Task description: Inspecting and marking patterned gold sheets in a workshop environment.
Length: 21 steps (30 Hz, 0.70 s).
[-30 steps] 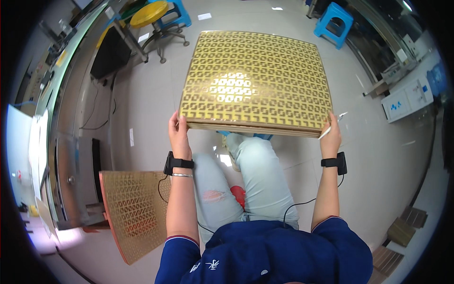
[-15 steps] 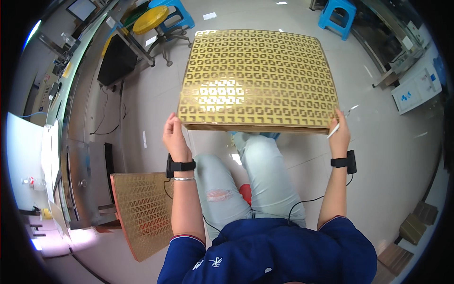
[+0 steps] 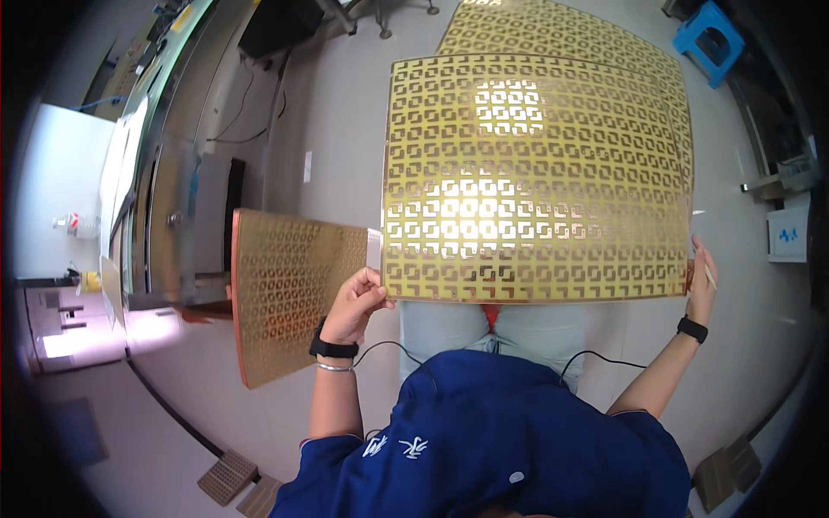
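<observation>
pinching patterned panel (image 3: 535, 177) over lap (image 3: 445, 332) by near-left corner with curled-up left hand (image 3: 358, 302) | at right edge with straight-ish right hand (image 3: 701, 298), plus tucked-in white stick (image 3: 711, 275), can't tell if gripping

The scene is viewed steeply downward through a head-worn fisheye lens; the shirt (image 3: 518, 423) is caught close at the lower edge, the panel (image 3: 570, 186) near and ahead of it, the floor (image 3: 345, 112) farther below.

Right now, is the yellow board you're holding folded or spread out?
Spread out: the yellow board shows one uncreased face from left hand to right hand.
</observation>
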Available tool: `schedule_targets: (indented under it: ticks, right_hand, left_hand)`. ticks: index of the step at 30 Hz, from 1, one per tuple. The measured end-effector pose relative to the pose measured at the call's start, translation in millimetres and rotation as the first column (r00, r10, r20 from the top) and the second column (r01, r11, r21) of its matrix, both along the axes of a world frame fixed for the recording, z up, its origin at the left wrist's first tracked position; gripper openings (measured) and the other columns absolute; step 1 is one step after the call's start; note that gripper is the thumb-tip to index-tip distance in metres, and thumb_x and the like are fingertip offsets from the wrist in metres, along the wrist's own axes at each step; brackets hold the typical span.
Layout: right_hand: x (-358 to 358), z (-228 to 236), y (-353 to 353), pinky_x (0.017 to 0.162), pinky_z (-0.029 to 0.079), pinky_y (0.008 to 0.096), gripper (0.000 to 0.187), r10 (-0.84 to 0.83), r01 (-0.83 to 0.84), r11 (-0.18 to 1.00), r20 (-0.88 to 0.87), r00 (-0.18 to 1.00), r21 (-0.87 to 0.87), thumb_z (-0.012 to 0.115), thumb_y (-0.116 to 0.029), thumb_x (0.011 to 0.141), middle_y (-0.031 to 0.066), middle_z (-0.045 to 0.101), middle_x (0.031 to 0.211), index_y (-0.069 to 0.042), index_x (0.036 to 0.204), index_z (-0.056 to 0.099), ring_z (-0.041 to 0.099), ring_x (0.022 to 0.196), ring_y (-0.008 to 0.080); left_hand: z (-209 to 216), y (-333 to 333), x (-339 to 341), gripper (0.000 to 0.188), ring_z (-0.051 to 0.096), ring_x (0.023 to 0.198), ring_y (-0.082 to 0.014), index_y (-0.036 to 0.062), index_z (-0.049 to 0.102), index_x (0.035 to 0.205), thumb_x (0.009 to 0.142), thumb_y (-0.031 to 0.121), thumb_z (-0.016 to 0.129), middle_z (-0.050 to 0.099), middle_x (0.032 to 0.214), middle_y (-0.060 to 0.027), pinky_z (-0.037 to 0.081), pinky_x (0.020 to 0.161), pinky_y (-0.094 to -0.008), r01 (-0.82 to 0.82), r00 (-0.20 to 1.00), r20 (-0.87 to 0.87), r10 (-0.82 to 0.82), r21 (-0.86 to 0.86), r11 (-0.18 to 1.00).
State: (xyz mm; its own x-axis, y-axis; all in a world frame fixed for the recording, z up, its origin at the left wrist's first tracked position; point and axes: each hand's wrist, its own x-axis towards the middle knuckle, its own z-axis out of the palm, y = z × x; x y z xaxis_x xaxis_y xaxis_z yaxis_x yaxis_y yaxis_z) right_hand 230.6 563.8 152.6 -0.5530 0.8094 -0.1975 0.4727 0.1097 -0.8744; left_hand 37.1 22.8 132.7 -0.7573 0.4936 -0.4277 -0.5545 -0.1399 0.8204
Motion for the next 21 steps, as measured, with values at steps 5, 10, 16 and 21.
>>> schedule_targets:
  ticks: [5,10,16,21]
  right_hand:
    - [-8.7,-8.6,-18.5,0.073,0.043,0.0224,0.035,0.091,-0.090,0.996,-0.160,0.983,0.017,0.048,-0.028,0.096,0.0039,0.062,0.090,0.003,0.107,0.059,0.055,0.081,0.0092]
    - [0.7,-17.8,-1.8,0.076,0.044,0.0225,0.031,0.049,-0.073,0.991,-0.196,0.979,-0.114,0.050,-0.026,0.095,0.0045,0.062,0.094,0.003,0.102,0.060,0.056,0.086,0.0103]
    - [3.3,-10.2,-2.1,0.075,0.045,0.0223,0.029,0.058,-0.113,0.978,-0.299,0.953,-0.173,0.050,-0.022,0.095,0.0046,0.062,0.095,0.003,0.104,0.060,0.056,0.086,0.0101]
    - [3.0,1.0,-9.4,0.073,0.044,0.0204,0.029,0.059,-0.130,0.975,-0.351,0.935,-0.180,0.049,-0.022,0.095,0.0046,0.063,0.094,0.003,0.104,0.060,0.056,0.083,0.0084]
  left_hand:
    - [-0.6,-7.0,-3.8,0.018,0.060,0.083,-0.0107,0.0048,0.054,0.105,0.094,0.019,0.050,0.062,0.092,-0.0038,0.050,0.067,-0.0251,-0.094,0.996,-0.019,0.092,-0.139,0.986]
    - [12.4,30.1,-31.2,0.032,0.054,0.075,-0.0084,0.0046,0.048,0.122,0.098,0.025,0.042,0.060,0.094,-0.0017,0.045,0.060,-0.0199,-0.301,0.951,-0.118,0.287,-0.125,0.945]
    - [-4.0,43.7,-47.8,0.034,0.058,0.101,-0.0165,-0.0013,0.048,0.121,0.096,0.021,0.042,0.059,0.109,-0.0085,0.050,0.085,-0.0304,-0.296,0.952,-0.095,0.292,-0.026,0.955]
    - [-18.8,46.0,-52.3,0.027,0.059,0.089,-0.0122,-0.0024,0.055,0.106,0.097,0.020,0.042,0.062,0.101,-0.0071,0.049,0.076,-0.0264,-0.287,0.951,-0.135,0.278,-0.045,0.957]
